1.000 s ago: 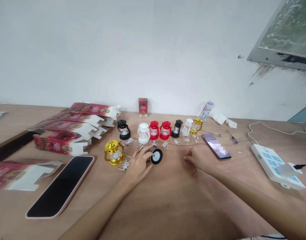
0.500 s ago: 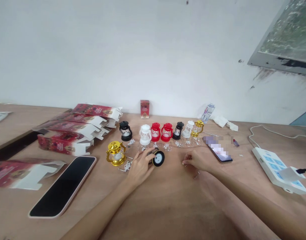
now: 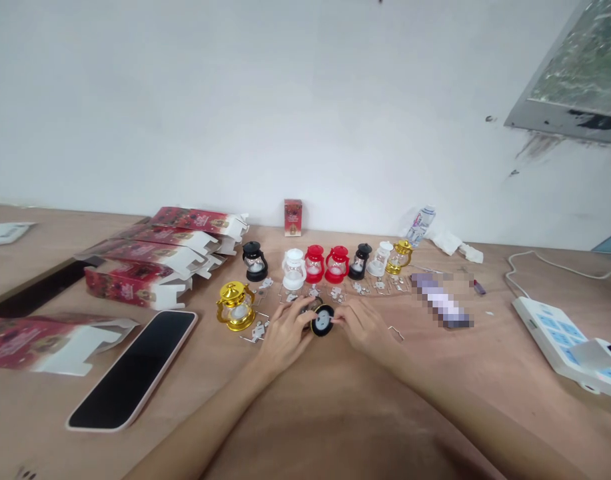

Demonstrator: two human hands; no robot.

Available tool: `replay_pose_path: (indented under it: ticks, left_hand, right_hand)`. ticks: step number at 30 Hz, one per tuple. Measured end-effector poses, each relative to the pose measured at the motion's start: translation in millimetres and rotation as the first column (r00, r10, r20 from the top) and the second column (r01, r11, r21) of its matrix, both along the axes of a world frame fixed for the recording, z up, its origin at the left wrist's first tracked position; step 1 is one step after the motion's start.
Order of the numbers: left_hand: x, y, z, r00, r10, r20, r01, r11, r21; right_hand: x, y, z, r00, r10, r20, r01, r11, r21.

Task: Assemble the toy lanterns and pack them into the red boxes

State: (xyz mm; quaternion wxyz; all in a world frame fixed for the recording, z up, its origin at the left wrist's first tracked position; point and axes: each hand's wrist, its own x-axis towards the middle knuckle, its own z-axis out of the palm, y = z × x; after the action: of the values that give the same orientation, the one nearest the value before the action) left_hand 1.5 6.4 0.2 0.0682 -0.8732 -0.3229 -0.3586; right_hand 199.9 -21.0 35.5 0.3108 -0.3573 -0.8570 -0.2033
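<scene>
1. Black plastic toy lantern [image 3: 323, 320]: it lies on its side near the middle of the brown wooden counter [image 3: 335, 413], just in front of a row of upright lanterns. Its round base, with a white centre disc, faces the camera.
2. Change: the right hand [image 3: 366, 327] has left the bare counter, where it rested well apart half a second ago, and closed in on the base. Both hands now meet at the black plastic toy lantern, so the work on it has become two-handed.
3. Left hand [image 3: 284, 331]: its position is unchanged. The fingers curl round the lantern body and hold it.
4. Right hand: the fingers are narrow, with the tips drawn together against the right rim of the base. Whether they carry a small part cannot be told.
5. Thin bent wire piece [image 3: 396, 331]: it lies on the counter just right of the right hand, untouched.
6. Materials:
   - Glossy gold-coloured lantern [image 3: 235, 305]: metallic-looking finish, clear rounded globe.
   - Row of seven small lanterns [image 3: 337, 264]: smooth moulded caps in black, white, red and gold, with clear globes.
   - Pink-cased phone [image 3: 135, 367]: flat, with a glossy black screen.
   - Flattened red printed cardboard boxes [image 3: 150, 260]: matte, with white flaps.
</scene>
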Motion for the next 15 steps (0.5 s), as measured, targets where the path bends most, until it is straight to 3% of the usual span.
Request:
replay_pose_path:
  ticks: [8,15]
  left_hand:
    - [-0.5,-0.8,-1.1,1.000,-0.010,0.006,0.010,1.000,0.000]
    - [-0.1,-0.6,-0.4,1.000,-0.010,-0.003,0.010,1.000,0.014]
  right_hand:
    - [-6.5,-2.2,1.0,0.991,-0.057,0.120,0.040,0.989,0.140]
    - [-10.1,-3.9,2.9,0.987,-0.073,0.144,0.047,0.983,0.177]
